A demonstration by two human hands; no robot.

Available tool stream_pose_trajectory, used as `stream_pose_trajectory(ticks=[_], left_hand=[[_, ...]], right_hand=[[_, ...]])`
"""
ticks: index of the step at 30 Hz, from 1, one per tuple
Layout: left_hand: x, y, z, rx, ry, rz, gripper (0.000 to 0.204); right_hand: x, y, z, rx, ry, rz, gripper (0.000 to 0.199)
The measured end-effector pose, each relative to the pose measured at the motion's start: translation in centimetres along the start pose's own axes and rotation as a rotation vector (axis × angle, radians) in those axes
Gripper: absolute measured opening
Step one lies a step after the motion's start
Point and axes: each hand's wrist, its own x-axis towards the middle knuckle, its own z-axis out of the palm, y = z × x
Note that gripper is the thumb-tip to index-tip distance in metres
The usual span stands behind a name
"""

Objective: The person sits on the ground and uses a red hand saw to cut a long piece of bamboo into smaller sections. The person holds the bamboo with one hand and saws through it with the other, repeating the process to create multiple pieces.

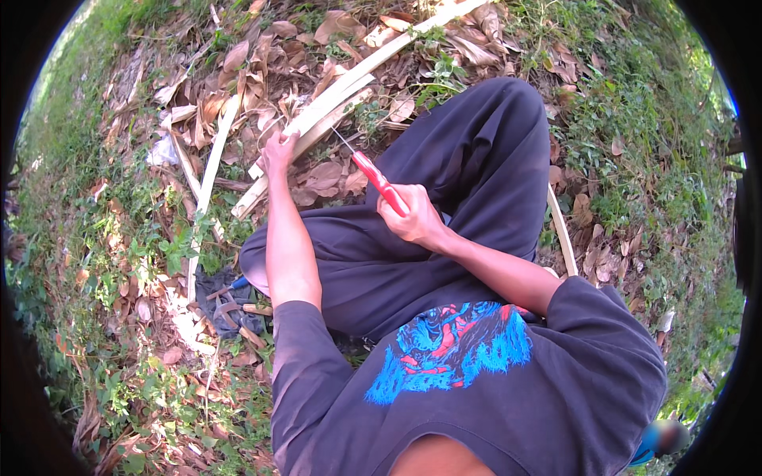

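Note:
My left hand (pixel 279 151) is closed around the near end of a long pale wooden strip (pixel 357 73), which slants away to the upper right. Beneath it lie shorter pale strips (pixel 252 198), close to my folded leg. In my closed right hand (pixel 414 216) is a red-handled tool (pixel 371 172) with a thin metal blade, pointing up and left toward the strips. The blade shows edge-on, so whether it is a knife or a saw is unclear. Its tip is near the lower strip; contact cannot be made out.
Dry leaves (pixel 341 28) and grass (pixel 627 151) cover the ground. Another pale strip (pixel 213 170) lies to the left, with dark strapped footwear (pixel 226 305) below it. A strip (pixel 562 230) lies right of my knee. Someone in blue (pixel 651 444) shows at the lower right rim.

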Motion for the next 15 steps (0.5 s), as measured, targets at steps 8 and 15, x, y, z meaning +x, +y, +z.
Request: stream_pose_trajectory(ticks=[8,15], left_hand=[[-0.6,1.3,-0.5,0.007,0.002,-0.006,0.056],[-0.7,0.4,-0.4,-0.013,0.025,0.014,0.055]], right_hand=[[6.4,1.0,3.6,-0.065,0.086,-0.018,0.016],[-0.2,0.9,1.0,-0.034,0.003,-0.099,0.010]])
